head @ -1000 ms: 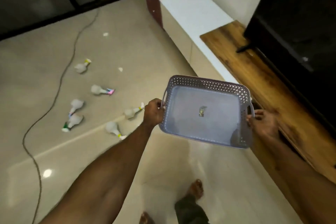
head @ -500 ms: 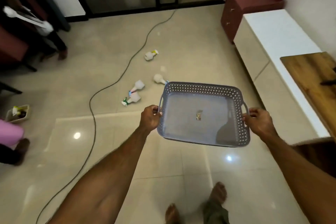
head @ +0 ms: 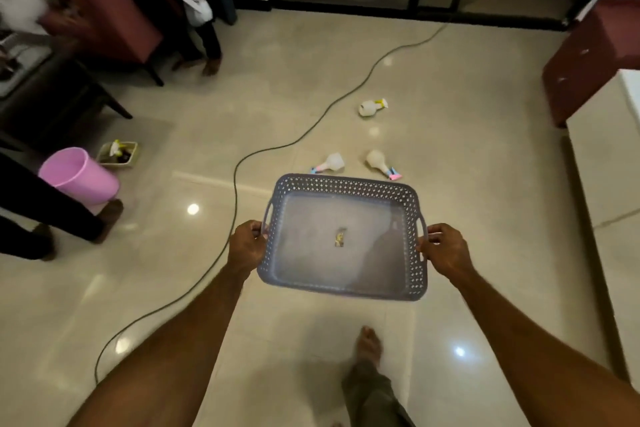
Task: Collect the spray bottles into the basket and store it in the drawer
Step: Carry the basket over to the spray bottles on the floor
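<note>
Dim room, floor glare, edges perhaps blurred

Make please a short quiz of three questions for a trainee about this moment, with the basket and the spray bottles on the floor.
1. True or false: the grey basket already holds a spray bottle.
2. How many spray bottles lie in view on the floor beyond the basket? A) one B) three C) five
3. What do the left hand and the right hand grip?

Key
1. False. Only a small sticker shows on its bottom.
2. B. The yellow-nozzle bottle lies farthest; the left pink-and-blue-nozzle bottle and the right pink-and-blue-nozzle bottle lie near the rim.
3. The basket's two side handles, one each.
</note>
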